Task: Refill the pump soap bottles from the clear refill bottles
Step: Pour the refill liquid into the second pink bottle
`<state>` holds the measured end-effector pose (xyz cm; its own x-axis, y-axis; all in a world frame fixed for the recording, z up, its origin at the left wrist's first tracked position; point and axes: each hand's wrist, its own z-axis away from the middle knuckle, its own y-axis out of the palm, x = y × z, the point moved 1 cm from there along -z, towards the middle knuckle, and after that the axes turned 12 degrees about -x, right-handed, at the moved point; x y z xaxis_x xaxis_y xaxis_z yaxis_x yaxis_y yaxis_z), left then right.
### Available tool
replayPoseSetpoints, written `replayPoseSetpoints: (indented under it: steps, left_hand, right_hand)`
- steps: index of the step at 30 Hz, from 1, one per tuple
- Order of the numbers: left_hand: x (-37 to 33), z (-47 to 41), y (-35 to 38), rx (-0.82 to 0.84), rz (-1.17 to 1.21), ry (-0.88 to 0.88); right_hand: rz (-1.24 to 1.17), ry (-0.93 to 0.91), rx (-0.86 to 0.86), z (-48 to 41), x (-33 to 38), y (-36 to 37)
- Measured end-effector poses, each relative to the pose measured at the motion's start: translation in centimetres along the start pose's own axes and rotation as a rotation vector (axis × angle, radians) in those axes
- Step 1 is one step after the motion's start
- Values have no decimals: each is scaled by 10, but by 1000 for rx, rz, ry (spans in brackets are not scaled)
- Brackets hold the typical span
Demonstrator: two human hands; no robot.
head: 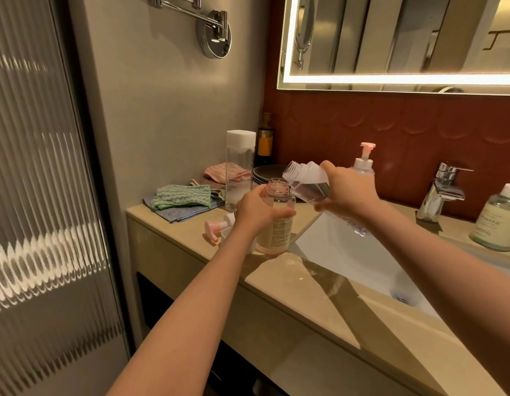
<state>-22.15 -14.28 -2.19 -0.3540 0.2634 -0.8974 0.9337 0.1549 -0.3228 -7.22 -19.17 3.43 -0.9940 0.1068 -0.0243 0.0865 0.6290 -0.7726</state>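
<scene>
Two bare forearms are reaching in from the bottom edge over the beige surface (191, 238). The left hand (258, 214) is curling its fingers round the open pump soap bottle (278, 224), keeping it upright just left of the white sink (348, 252). The bottle's pink threaded neck is standing uncapped. The right hand (351, 192) is clamping its fingers round a clear refill bottle (308, 181), tilting it so that its open mouth is lying just above and beside that neck. Whether liquid is flowing cannot be told.

Fine print is running down the soap bottle's label, too small to read. At the right edge a pale green bottle (496, 224), cut off by the frame, is showing large letters ending in "ING"; the rest is illegible.

A pink pump head (215, 227) is lying on the surface, partly hidden behind the left wrist. A second refill bottle (239, 170) with a white cap is standing behind it, near folded cloths (182, 197) and dark plates (266, 172). Another pump bottle (363, 161) is peeking out behind the right hand, near the chrome faucet (442, 190).
</scene>
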Motion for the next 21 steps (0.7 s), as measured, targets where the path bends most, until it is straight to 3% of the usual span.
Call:
replayPoseSetpoints:
  steps: [21]
  left_hand:
    - [-3,2,-2,1,-19,-6]
  right_hand:
    - [142,-40,16,-1,8,-8]
